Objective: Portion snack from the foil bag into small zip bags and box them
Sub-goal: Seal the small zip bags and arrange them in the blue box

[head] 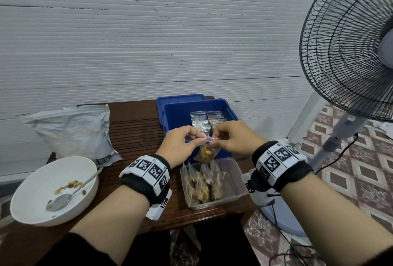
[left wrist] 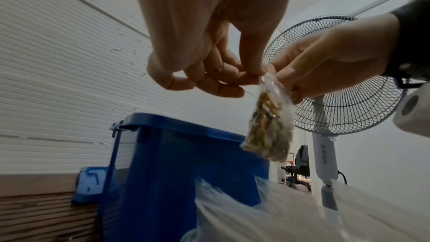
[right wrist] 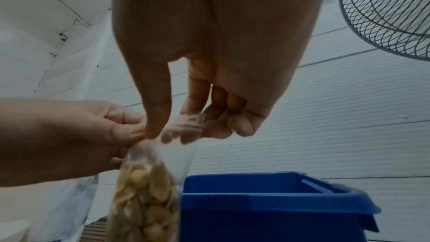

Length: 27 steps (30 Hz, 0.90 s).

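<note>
A small clear zip bag (head: 205, 152) filled with pale nuts hangs in the air above the clear plastic box (head: 238, 180). My left hand (head: 180, 144) pinches the bag's top strip at its left end. My right hand (head: 234, 138) pinches the same strip at its right end. The same zip bag (left wrist: 267, 122) shows in the left wrist view, hanging from both hands, and the zip bag (right wrist: 149, 196) fills the lower left of the right wrist view. The clear box holds several filled bags. The foil bag (head: 74, 132) lies at the back left.
A blue tub (head: 176, 112) with several empty zip bags (head: 204, 119) stands just behind the hands, its lid behind it. A white bowl (head: 38, 208) with a spoon (head: 63, 197) and a few nuts sits front left. A standing fan (head: 344, 53) is at the right.
</note>
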Motion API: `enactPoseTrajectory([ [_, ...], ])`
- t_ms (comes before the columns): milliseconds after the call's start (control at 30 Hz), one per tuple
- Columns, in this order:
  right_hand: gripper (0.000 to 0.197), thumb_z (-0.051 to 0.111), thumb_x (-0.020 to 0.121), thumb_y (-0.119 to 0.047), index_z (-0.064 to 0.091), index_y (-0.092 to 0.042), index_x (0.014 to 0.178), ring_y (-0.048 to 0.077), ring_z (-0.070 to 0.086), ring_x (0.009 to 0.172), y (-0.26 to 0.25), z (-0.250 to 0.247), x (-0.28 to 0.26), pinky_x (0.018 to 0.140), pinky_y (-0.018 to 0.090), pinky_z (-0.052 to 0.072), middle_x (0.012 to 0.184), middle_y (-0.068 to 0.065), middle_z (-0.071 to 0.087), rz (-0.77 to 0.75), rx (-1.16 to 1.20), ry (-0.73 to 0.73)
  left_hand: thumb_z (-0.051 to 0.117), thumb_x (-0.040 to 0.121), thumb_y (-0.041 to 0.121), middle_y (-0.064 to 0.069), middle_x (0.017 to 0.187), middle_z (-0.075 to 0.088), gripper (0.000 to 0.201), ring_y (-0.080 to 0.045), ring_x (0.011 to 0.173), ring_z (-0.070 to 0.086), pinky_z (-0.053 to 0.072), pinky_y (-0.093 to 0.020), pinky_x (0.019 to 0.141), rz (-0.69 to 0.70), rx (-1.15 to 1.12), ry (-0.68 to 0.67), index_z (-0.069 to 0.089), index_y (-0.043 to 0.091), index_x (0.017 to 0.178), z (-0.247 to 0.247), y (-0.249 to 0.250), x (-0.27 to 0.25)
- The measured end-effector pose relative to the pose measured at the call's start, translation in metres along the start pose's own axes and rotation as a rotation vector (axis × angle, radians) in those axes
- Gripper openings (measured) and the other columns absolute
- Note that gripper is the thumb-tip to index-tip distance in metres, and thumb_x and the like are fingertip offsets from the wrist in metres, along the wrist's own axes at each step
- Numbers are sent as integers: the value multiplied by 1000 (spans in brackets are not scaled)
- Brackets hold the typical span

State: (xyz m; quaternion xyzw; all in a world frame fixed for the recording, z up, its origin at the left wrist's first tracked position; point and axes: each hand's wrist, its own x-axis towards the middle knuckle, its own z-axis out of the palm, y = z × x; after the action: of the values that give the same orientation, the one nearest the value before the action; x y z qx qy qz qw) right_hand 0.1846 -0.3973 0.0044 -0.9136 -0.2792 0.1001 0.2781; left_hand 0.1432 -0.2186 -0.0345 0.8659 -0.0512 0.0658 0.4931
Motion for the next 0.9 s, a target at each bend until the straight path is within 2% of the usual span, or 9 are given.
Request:
enactPoseTrajectory([
  [133, 17, 72, 82, -14, 61, -5, 74, 18, 56, 72, -4, -5, 4, 67, 30, 46, 78, 12, 66, -10, -22, -24, 72, 84, 23, 16, 83, 66, 12, 14, 78, 57, 40, 0, 72, -5, -9, -38, 64, 30, 78, -3, 0, 1],
  [267, 17, 69, 84, -12, 58, -15, 72, 9, 50, 66, -8, -21, 14, 58, 14, 37, 70, -2, 57, -10, -75, -65, 72, 83, 31, 11, 88, 68, 9, 3, 84, 61, 44, -6, 74, -30, -101, 35, 66, 25, 83, -11, -8, 4],
  [300, 17, 68, 85, -13, 57, -17, 74, 10, 50, 67, -8, -28, 18, 59, 13, 37, 71, -4, 57, -13, -86, -48, 71, 85, 32, 10, 89, 68, 9, 1, 84, 61, 44, -7, 74, -40, -115, 78, 66, 24, 84, -14, -11, 6],
  [400, 2, 65, 90, -19, 65, -18, 88, 22, 59, 80, -9, -49, 33, 71, 30, 46, 85, 7, 66, -3, -98, 12, 65, 90, 28, 10, 92, 66, 7, 1, 82, 57, 39, -2, 69, -103, -97, 223, 66, 21, 90, -25, -24, 14],
  [500, 3, 62, 92, -22, 64, -20, 92, 19, 54, 76, -10, -63, 52, 62, 24, 42, 84, 5, 63, 4, -177, 20, 61, 93, 23, 9, 97, 64, 5, 1, 85, 56, 38, -4, 73, -180, -70, 307, 64, 21, 96, -33, -37, 24],
  [633, 9, 61, 92, -21, 65, -17, 99, 14, 51, 79, -13, -67, 79, 61, 21, 36, 83, -5, 55, 23, -348, -81, 59, 94, 19, 2, 116, 63, 14, -13, 106, 58, 42, -23, 89, -227, -21, 309, 64, 21, 107, -38, -57, 36],
  [733, 15, 61, 92, -21, 68, -13, 103, 15, 53, 85, -9, -59, 102, 74, 25, 38, 92, 0, 60, 29, -450, -211, 57, 95, 19, 10, 116, 61, 20, -11, 110, 56, 41, -29, 98, -229, 2, 283, 62, 34, 106, -39, -67, 43],
  [800, 14, 62, 92, -18, 70, -13, 103, 13, 54, 85, -3, -50, 118, 77, 25, 41, 96, 1, 66, 35, -489, -313, 54, 96, 23, 19, 119, 57, 23, -5, 114, 50, 31, -36, 105, -217, 55, 265, 59, 44, 105, -40, -69, 47],
  [900, 16, 61, 91, -11, 71, -13, 103, 11, 56, 83, 7, -32, 142, 79, 24, 44, 94, -2, 67, 60, -550, -425, 51, 98, 27, 25, 133, 51, 26, -2, 122, 44, 19, -34, 95, -220, 164, 229, 57, 51, 105, -41, -74, 55],
])
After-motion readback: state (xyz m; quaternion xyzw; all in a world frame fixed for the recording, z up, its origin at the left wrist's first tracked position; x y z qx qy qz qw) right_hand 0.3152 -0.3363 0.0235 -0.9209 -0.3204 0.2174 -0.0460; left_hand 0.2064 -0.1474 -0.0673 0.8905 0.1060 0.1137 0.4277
